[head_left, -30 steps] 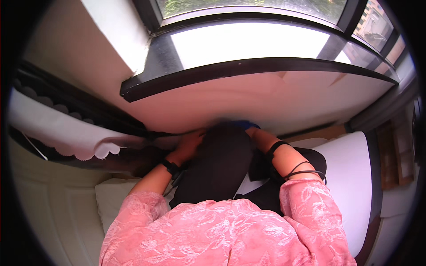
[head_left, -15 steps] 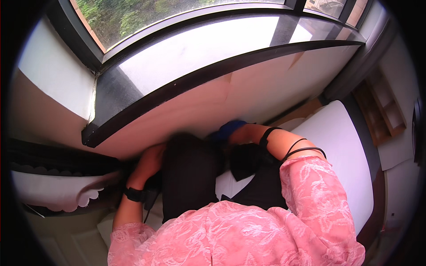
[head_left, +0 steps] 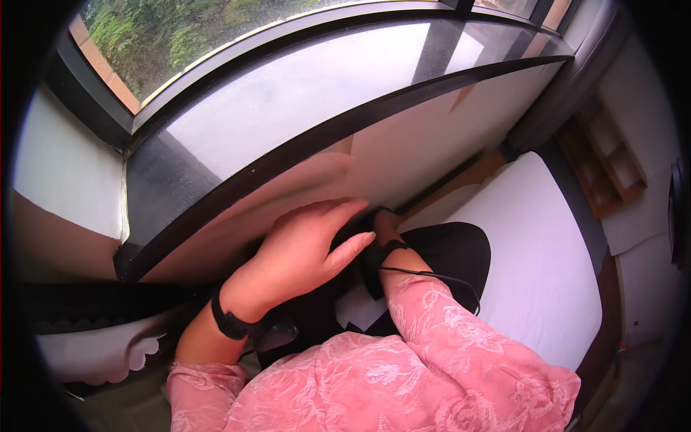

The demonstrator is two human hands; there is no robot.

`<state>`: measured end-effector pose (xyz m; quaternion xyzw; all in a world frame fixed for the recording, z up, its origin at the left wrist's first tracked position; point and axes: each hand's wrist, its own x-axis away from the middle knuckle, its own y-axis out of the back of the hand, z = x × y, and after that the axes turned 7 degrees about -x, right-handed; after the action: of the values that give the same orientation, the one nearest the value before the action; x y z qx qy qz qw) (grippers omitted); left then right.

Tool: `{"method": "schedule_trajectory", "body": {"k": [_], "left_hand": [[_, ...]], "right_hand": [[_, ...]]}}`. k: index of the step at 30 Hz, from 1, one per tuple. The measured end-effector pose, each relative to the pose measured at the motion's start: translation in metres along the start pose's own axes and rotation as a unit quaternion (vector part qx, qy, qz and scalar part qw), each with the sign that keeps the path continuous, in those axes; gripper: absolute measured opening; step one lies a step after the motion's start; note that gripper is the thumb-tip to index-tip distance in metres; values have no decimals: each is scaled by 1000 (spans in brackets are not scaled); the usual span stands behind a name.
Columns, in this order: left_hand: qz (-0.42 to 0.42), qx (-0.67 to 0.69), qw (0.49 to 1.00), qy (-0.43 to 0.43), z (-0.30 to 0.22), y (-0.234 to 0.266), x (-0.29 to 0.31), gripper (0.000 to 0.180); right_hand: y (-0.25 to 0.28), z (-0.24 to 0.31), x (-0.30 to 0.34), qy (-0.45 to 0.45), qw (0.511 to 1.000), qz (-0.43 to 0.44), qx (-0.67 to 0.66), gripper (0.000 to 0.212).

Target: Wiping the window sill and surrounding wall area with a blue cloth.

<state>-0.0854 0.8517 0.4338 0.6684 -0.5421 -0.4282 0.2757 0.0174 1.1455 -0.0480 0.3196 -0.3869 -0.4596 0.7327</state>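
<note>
My left hand (head_left: 306, 248) is raised over my lap, with thumb and fingers apart and nothing between them. It wears a black wristband (head_left: 232, 325). My right hand (head_left: 385, 225) reaches down between my dark-trousered legs and the wall panel; its fingers are hidden in shadow, so what they hold or touch does not show. A black band (head_left: 392, 248) circles the right wrist, and a thin black cable (head_left: 450, 277) loops along that forearm. My bent leg (head_left: 453, 252) in black trousers rests on the white sheet beside the right forearm.
A glossy window sill (head_left: 288, 108) with a dark edge runs across in front, above a pale wall panel (head_left: 432, 137). The white-sheeted bed (head_left: 533, 237) extends right. A wooden shelf (head_left: 604, 165) stands beyond. Scalloped cloth (head_left: 108, 353) hangs at the left.
My left hand has come up from beside my knee and moved right. The right arm has drawn inward to the left, and the blue item by that hand no longer shows.
</note>
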Motion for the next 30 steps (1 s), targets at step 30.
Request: {"method": "schedule_trajectory", "body": {"k": [30], "left_hand": [[-67,115,985,111,54,-58,-38,43]], "right_hand": [[102,203,100,-119,702,-324,-623,65]]}}
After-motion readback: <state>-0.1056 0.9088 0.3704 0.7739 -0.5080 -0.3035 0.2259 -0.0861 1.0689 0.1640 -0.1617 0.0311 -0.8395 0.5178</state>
